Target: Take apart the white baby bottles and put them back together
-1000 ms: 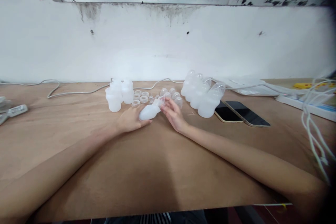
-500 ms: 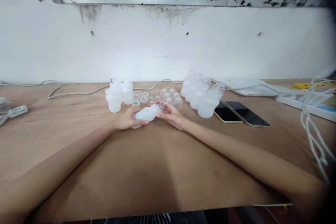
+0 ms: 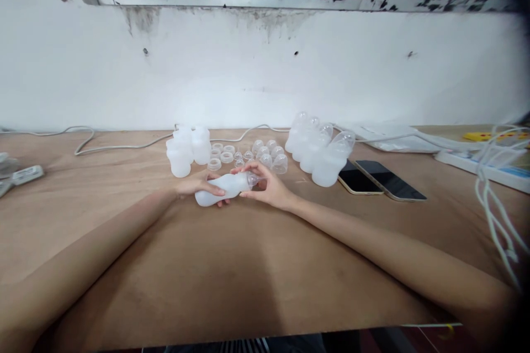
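Observation:
A frosted white bottle (image 3: 229, 185) lies tilted on its side between my hands, its base to the left. My left hand (image 3: 202, 185) is wrapped round its body. At the bottle's neck, my right hand (image 3: 269, 187) pinches a clear nipple (image 3: 252, 179) with thumb and fingers. Just behind are several white rings (image 3: 214, 164), some small clear nipples (image 3: 248, 155) and several clear domed caps (image 3: 280, 163). Open white bottles (image 3: 180, 160) stand behind my left hand. To the right stand several bottles with clear domed tops (image 3: 325, 162).
Two phones (image 3: 391, 179) lie on the brown tabletop (image 3: 199, 276), right of the capped bottles. Further right are a white power strip (image 3: 488, 171), a plastic bag (image 3: 393, 138) and looped white cables (image 3: 488, 198). A white device (image 3: 28, 175) lies at the far left.
The held bottle has turned closer to level, its base moving left and coming into fuller view. The right-hand fingers have closed round its neck end, and small nipples behind show more.

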Available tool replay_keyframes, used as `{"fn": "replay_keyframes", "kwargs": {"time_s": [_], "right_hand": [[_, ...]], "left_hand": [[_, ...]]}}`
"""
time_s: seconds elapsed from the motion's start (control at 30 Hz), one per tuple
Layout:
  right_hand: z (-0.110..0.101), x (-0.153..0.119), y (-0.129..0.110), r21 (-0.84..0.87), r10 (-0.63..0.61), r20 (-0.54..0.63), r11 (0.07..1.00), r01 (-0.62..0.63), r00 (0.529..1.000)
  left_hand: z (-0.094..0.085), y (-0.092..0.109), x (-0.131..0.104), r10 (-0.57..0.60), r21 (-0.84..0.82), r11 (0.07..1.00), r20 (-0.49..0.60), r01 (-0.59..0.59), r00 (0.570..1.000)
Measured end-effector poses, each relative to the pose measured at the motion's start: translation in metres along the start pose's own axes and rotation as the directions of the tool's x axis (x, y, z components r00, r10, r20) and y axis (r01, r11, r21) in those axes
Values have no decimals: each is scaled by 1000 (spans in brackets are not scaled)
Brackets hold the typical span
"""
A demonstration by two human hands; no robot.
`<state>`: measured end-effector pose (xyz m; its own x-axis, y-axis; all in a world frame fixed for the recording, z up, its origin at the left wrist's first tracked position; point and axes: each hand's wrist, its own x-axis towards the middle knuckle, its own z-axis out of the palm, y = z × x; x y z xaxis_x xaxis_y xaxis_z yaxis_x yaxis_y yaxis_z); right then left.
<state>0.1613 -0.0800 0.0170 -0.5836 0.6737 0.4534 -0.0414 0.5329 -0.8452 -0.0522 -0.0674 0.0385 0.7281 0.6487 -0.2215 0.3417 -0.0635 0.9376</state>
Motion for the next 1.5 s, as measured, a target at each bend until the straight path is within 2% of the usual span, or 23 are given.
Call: {"fn": "replay_keyframes", "kwargs": {"time_s": [0.07,0.13,0.2,0.27,0.33,0.4,0.47,0.6,0.67,0.73,0.8,0.87,0.97,1.03,1.13,1.23,1.33,1.43,1.5], "right_hand": [[1,1,4,-2,10,-58,1000,-10,998],[0,2,9,-8,50,-148,999,-51,988],[-2,4,13,-6,91,-229,995,-95,969],[-4,5,16,6,129,-269,991,-132,955],[-5,6,17,27,162,-268,987,-161,950],[-5,7,17,39,156,-238,988,-151,959],[-5,6,15,44,105,-195,994,-98,975],[-4,4,10,92,55,-101,995,-45,993],[-4,4,10,128,64,-86,990,-53,994],[-4,5,12,154,127,-124,982,-108,984],[-5,6,16,155,224,-195,968,-196,955],[-6,6,20,136,289,-254,956,-262,923],[-7,5,25,106,294,-255,955,-276,921],[-8,4,25,109,271,-245,962,-251,931],[-8,3,20,175,204,-237,971,-165,950],[-7,2,14,176,143,-219,979,-105,965],[-5,3,10,204,165,-212,971,-122,963],[-4,5,13,235,225,-213,956,-173,951],[-4,6,16,201,259,-222,955,-216,940]], "left_hand": [[3,3,0,13,25,1000,-22,-13,1000],[8,6,1,63,170,985,-142,-38,988],[15,8,3,158,355,933,-274,-53,949],[20,7,5,280,553,832,-360,-38,890],[22,6,5,390,723,691,-401,25,829],[21,8,4,430,796,599,-411,86,804],[18,12,1,369,764,641,-391,74,843],[10,23,-5,74,447,894,-243,44,967],[8,25,-6,-26,283,957,-141,66,990],[9,25,-4,-24,272,960,-148,64,989],[13,25,-2,61,426,902,-271,63,961],[19,24,-1,195,633,768,-375,97,906],[28,23,-1,358,830,526,-415,186,836],[31,23,-1,398,872,431,-416,234,817],[29,24,-2,360,879,404,-408,254,839],[21,23,-3,324,881,434,-347,188,880],[14,19,-2,338,884,456,-283,107,898],[13,17,-2,347,886,451,-287,109,893],[15,16,-2,341,906,404,-279,128,898]]}}
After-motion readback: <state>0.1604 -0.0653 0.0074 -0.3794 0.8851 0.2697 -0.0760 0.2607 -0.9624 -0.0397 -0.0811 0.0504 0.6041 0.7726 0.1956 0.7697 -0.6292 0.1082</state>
